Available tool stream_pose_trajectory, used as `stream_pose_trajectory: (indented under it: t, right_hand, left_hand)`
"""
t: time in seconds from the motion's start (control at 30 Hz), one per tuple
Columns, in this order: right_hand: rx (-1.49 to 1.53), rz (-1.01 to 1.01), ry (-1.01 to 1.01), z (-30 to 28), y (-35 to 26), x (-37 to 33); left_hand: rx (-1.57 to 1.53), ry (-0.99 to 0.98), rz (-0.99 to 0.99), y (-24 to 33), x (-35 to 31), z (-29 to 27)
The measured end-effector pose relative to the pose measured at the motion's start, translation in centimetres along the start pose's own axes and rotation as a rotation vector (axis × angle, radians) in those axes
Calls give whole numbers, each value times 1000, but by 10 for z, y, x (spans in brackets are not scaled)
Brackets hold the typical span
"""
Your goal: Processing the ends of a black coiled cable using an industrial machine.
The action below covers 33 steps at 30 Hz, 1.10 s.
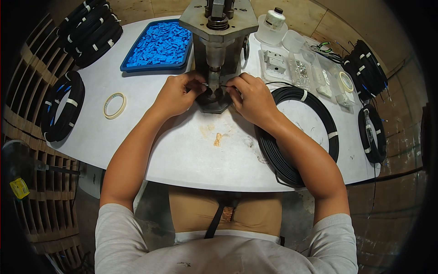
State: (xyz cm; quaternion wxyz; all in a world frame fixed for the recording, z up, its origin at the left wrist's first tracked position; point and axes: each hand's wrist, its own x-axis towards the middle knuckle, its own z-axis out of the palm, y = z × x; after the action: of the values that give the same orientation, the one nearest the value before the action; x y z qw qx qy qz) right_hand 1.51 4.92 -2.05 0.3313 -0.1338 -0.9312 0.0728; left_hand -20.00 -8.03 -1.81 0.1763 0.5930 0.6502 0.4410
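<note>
A grey metal bench press (218,34) stands at the far middle of the table, its ram down close to the die at its base (213,104). My left hand (184,92) is at the left side of the die, thumb and fingers pinched together on something too small to make out. On the other side, my right hand (252,95) pinches a thin black cable, its end pointing in under the ram. That cable appears to lead back to the large black cable coil (333,123) lying under my right forearm. The exact contact at the die is hidden by fingers.
A dark blue tray (132,69) full of small blue pieces sits left of the press. A tape roll (115,106) and a cable coil (77,101) lie at left. Clear boxes of small parts (301,72), a white bottle (275,19) and more coils (372,134) are at right.
</note>
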Motion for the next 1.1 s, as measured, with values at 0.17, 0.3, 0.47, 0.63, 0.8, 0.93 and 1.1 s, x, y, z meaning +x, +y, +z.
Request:
stream_pose_trajectory:
  t: [0.17, 0.3, 0.47, 0.63, 0.8, 0.93, 1.1]
  right_hand:
    - [-1, -8, 4, 0, 1, 0]
    - [7, -13, 6, 0, 0, 1]
    - [13, -13, 9, 0, 0, 0]
    - [22, -22, 13, -1, 0, 0]
    - [14, -31, 21, 1, 1, 1]
    - [12, -17, 1, -1, 0, 1]
    - [16, -22, 5, -1, 0, 1]
  left_hand:
    - [6, -12, -4, 0, 0, 0]
    - [40, 5, 33, -1, 1, 0]
    - [53, 16, 46, 1, 0, 0]
    - [69, 12, 48, 1, 0, 0]
    - [58, -2, 32, 0, 1, 0]
    - [27, -11, 11, -2, 1, -1]
    - [33, 5, 23, -1, 0, 0]
